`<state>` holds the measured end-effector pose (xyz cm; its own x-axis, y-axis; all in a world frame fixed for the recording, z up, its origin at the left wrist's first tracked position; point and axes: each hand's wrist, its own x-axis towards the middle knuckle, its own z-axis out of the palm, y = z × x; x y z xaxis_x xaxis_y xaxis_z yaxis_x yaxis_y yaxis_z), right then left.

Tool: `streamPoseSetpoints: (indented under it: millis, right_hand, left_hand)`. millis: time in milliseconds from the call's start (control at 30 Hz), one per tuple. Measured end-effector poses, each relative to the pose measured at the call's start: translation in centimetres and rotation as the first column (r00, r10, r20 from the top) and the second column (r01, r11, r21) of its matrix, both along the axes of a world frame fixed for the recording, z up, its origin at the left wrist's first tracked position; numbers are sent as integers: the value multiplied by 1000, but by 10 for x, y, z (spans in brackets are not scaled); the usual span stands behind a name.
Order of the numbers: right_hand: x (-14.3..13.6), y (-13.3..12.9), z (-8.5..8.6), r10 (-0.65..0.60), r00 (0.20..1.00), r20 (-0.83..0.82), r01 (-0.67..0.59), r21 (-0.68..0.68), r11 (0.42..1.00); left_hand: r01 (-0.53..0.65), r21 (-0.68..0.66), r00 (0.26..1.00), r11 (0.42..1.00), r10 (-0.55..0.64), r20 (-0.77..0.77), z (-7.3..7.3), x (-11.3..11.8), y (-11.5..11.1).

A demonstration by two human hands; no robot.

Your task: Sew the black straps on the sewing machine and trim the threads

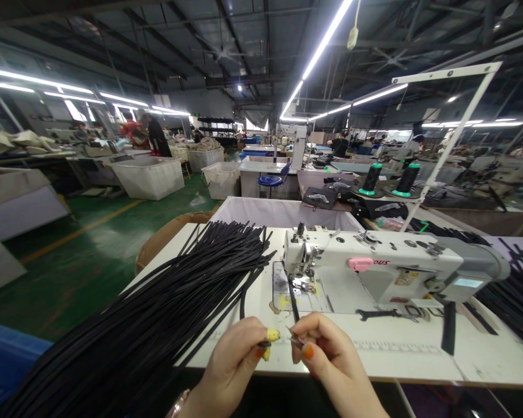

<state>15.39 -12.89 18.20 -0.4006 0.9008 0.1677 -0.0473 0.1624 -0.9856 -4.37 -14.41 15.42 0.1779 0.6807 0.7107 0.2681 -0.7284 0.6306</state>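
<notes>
My left hand (237,360), with yellow wrapping (272,335) on a finger, is closed in a pinch. A small dark end shows between its thumb and finger, perhaps a strip end. My right hand (326,351) is closed around small pointed metal snips (293,337), mostly hidden by the fingers. A black strip (293,299) runs from under the presser foot of the white sewing machine (370,267) down to my right hand. The two hands are a short gap apart over the table's front edge. Left of them lies a thick bundle of long black strips (165,296).
A wrench (379,314) and a short black strap (448,328) lie right on the white table (401,360), along a printed ruler. Behind the machine stand two black thread cones (370,179) and a white bin (283,212). A blue bin (13,360) is at lower left.
</notes>
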Motion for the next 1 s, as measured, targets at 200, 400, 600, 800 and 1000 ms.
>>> streamPoseSetpoints:
  millis: [200,400,600,800,1000]
  right_hand:
    - [3,5,11,171,985,-13,-171,-123,978]
    - [-5,7,19,263,963,-59,-269,-151,951]
    - [-9,8,19,313,948,-59,-318,-182,930]
    - [-8,7,16,321,944,-73,-329,-198,923]
    - [-9,7,21,329,941,-74,-337,-208,918]
  left_hand:
    - [-29,142,995,989,43,-95,-7,-6,-1]
    - [-98,211,982,973,129,-137,-10,-6,-4]
    - [-89,247,983,965,125,-136,-11,-9,-4]
    - [-4,167,982,986,36,-187,-2,-10,-5]
    - [170,65,975,983,-159,-153,15,-4,-4]
